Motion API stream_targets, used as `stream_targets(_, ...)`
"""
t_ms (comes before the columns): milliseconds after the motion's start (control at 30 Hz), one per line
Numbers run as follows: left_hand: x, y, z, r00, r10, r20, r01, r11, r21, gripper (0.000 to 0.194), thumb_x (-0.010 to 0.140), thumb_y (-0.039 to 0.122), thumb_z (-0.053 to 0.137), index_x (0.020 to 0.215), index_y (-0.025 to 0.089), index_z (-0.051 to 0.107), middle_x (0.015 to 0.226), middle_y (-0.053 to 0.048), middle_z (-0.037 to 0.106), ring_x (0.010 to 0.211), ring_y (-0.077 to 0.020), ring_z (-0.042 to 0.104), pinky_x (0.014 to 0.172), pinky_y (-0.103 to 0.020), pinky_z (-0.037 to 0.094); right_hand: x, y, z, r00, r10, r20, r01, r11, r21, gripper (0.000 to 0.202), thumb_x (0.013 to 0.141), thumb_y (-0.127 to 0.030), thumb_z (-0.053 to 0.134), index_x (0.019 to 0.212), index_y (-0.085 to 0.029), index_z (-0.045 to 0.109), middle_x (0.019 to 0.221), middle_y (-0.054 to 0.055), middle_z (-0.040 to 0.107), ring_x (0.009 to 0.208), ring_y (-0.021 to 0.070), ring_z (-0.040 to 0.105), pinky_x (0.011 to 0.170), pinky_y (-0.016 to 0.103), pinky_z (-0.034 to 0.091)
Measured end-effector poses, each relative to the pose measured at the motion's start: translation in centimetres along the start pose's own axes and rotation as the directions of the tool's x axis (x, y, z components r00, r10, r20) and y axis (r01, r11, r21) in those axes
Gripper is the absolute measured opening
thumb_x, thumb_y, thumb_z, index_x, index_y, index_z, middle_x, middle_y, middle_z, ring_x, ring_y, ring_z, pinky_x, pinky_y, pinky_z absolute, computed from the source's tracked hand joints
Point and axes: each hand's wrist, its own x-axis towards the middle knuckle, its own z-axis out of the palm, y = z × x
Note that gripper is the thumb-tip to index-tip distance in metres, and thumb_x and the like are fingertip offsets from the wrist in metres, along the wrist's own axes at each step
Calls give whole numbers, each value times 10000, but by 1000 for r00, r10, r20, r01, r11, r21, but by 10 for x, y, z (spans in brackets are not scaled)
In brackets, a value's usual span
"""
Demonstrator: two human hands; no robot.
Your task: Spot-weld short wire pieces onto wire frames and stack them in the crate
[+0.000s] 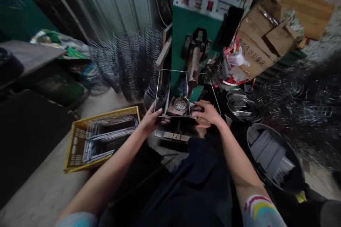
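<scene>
A rectangular wire frame (174, 116) with a middle wire is held level in front of the green machine (179, 56). My left hand (152, 117) is closed around its near left corner, thumb on the wire. My right hand (208, 112) pinches the near side close to the middle wire; its fingertips are partly in shadow. The machine's metal arm (195, 65) points down, with its tip close to the middle wire. Behind the near wire sits a round dish (180, 104) of small shiny pieces. Whether the tip touches the wire, I cannot tell.
At left stands a yellow crate (69, 149) with wire frames inside. Stacked wire baskets (129, 64) stand behind it. To the right are a coil of metal strip (243, 106), a black bucket (298, 170) of flat strips and a cardboard box (253, 49).
</scene>
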Motion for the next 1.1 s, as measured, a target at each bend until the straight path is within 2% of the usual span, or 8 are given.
stream_targets(100,29,11,1,999,32,-12,-33,999,-29,889,901,161,593,1562,280,10,654,-26,713,568,-224,721,457,-254,575,55,5,-15,989,121,90,-135,976,169,264,894,-372,612,1029,-146,639,730,21,689,597,155,680,519,220,510)
stream_targets(167,39,16,2,999,51,-15,-52,998,-43,877,909,148,575,1561,273,3,639,-21,708,553,-218,716,451,-250,575,80,4,-14,973,164,161,-190,968,164,199,909,-350,575,892,-155,612,639,-15,630,497,134,642,424,184,441)
stream_targets(267,48,21,1,999,54,-9,-54,997,-52,861,921,130,542,1560,269,-19,629,-21,709,560,-219,720,465,-258,584,101,2,-6,964,156,217,-184,977,112,210,893,-352,582,795,-166,583,575,-34,593,438,129,612,399,179,411)
stream_targets(533,57,24,-8,998,63,-13,-64,997,-52,857,923,134,543,1560,258,-16,635,-33,720,566,-226,724,463,-247,580,117,14,6,994,18,108,-23,999,46,251,855,-374,555,729,-159,580,560,-23,580,466,123,572,488,201,411)
stream_targets(767,71,31,-9,999,54,0,-54,998,-45,813,930,121,512,1561,251,15,662,-66,734,579,-237,728,466,-256,580,126,12,3,997,26,79,-33,996,88,252,815,-406,578,768,-161,605,582,-13,603,541,150,580,534,227,448)
stream_targets(900,77,31,-12,998,61,8,-60,997,-42,823,929,120,522,1562,254,14,637,-54,724,578,-239,728,462,-256,579,122,8,0,995,53,82,-62,993,101,215,811,-376,565,738,-174,572,577,-24,596,467,139,579,504,221,438)
stream_targets(1000,79,29,-16,999,52,6,-51,998,-38,816,932,130,527,1563,251,24,626,-49,717,569,-235,725,450,-244,573,120,7,4,993,82,83,-90,991,98,204,811,-353,558,706,-178,547,554,-24,586,429,136,574,478,217,423)
stream_targets(1100,79,26,-18,999,32,0,-32,998,-48,840,922,145,559,1562,253,25,635,-43,717,575,-233,727,459,-246,579,121,10,8,991,108,82,-112,993,39,232,830,-354,552,691,-169,571,554,-2,592,483,158,600,508,232,447)
